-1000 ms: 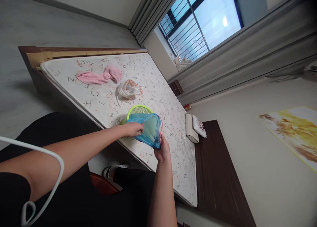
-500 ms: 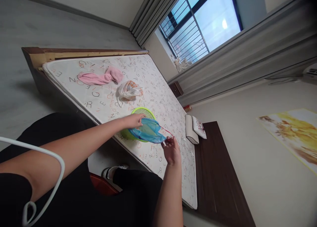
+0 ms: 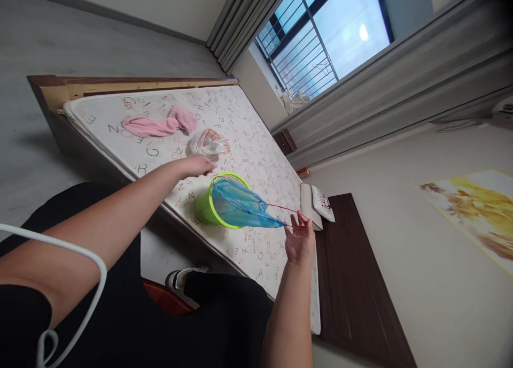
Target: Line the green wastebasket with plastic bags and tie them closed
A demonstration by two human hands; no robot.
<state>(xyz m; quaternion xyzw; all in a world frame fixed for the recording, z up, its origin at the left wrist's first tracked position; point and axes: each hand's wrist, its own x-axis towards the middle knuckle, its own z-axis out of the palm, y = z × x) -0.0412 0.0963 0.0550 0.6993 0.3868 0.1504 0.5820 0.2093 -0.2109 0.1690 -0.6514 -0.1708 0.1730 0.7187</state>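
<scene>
A blue drawstring trash bag [image 3: 244, 205] stretches out of the mouth of a lime-green mesh wastebasket [image 3: 208, 207], which lies tilted on the mattress. My right hand [image 3: 300, 239] grips the bag's red drawstring [image 3: 276, 206] with its fingertips, pulling the bag's end taut to the right. Beside the basket's rim, my left hand [image 3: 197, 166] is closed, its fingertips pinched close to where a thin red strand shows at the bag's edge. The exact hold of the left fingers is partly hidden.
On the letter-printed mattress [image 3: 160, 103] lie a pink cloth [image 3: 160, 125] and a white plastic bag [image 3: 210, 142] with orange print. Pillows [image 3: 310, 199] rest by the dark headboard [image 3: 360, 271]. A white cable [image 3: 80, 247] crosses my left arm.
My right hand has moved right, stretching the bag and drawstring. My left hand has moved left and away from the bag's body, and more of the basket shows.
</scene>
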